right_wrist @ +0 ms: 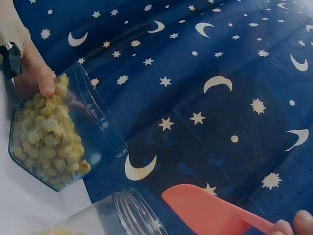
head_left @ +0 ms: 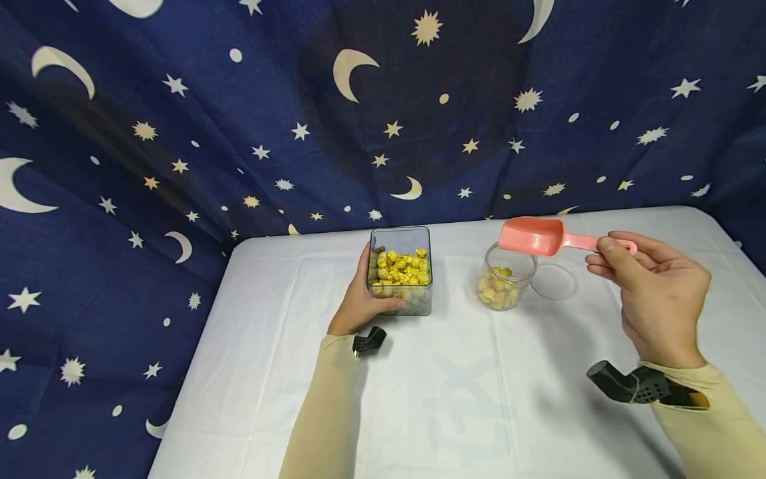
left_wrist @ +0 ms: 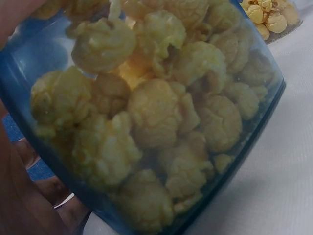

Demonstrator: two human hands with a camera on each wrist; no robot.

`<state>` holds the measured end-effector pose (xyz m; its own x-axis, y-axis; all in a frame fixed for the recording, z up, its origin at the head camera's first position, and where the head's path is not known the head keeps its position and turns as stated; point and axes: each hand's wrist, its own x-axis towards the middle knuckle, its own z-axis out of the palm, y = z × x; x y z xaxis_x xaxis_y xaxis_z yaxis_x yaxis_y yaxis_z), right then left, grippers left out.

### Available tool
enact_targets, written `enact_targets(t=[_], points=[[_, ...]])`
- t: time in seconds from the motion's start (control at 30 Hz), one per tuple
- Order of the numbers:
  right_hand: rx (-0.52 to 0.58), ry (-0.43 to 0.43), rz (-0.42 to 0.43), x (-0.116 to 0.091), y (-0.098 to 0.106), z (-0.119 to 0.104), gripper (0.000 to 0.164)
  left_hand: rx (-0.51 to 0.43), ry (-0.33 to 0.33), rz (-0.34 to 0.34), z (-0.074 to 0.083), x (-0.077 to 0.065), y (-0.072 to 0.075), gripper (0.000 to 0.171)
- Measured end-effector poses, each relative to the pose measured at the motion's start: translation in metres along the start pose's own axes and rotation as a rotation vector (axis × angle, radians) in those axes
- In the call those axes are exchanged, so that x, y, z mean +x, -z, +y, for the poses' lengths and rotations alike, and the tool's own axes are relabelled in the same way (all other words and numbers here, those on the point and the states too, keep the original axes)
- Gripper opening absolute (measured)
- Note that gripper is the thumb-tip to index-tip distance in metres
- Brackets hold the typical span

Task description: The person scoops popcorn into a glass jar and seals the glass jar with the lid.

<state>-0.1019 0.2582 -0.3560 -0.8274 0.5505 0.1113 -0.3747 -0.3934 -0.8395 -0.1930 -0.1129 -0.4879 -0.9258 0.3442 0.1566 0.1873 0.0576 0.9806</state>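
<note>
A clear square container (head_left: 399, 301) partly full of yellow popcorn (head_left: 402, 268) stands on the table, gripped round its side by my left hand (head_left: 366, 301). In the left wrist view popcorn (left_wrist: 159, 112) presses against the container's clear wall. My right hand (head_left: 661, 289) pinches the handle of a pink scoop (head_left: 532, 236). The scoop is held above a round clear jar (head_left: 501, 278), overlapping its rim in the head view, and its bowl looks bare. Some popcorn lies in the bottom of that jar. In the right wrist view the scoop (right_wrist: 208, 210) hangs beside the jar's threaded mouth (right_wrist: 139, 213).
A round clear lid (head_left: 553, 281) lies on the white tablecloth (head_left: 455, 399), just right of the jar. Behind the table hangs a dark blue curtain (head_left: 395, 80) with moons and stars. A black wrist camera (head_left: 634, 384) sits on the right forearm.
</note>
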Motion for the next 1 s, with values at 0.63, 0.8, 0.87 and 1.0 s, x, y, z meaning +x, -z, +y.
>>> enact_targets(t=[0.63, 0.8, 0.87, 1.0], points=[[0.032, -0.11, -0.229, -0.011, -0.016, 0.009, 0.027, -0.018, 0.006, -0.026, 0.029, -0.006, -0.002, 0.128], [0.057, -0.102, -0.27, -0.012, -0.023, 0.013, 0.025, -0.006, 0.004, -0.026, 0.028, -0.005, -0.001, 0.128], [0.051, -0.103, -0.277, -0.013, -0.025, 0.015, 0.024, -0.005, 0.004, -0.027, 0.028, -0.005, -0.001, 0.128], [0.028, -0.126, -0.279, -0.015, -0.03, 0.018, 0.023, -0.014, 0.014, -0.029, 0.03, -0.006, -0.002, 0.128]])
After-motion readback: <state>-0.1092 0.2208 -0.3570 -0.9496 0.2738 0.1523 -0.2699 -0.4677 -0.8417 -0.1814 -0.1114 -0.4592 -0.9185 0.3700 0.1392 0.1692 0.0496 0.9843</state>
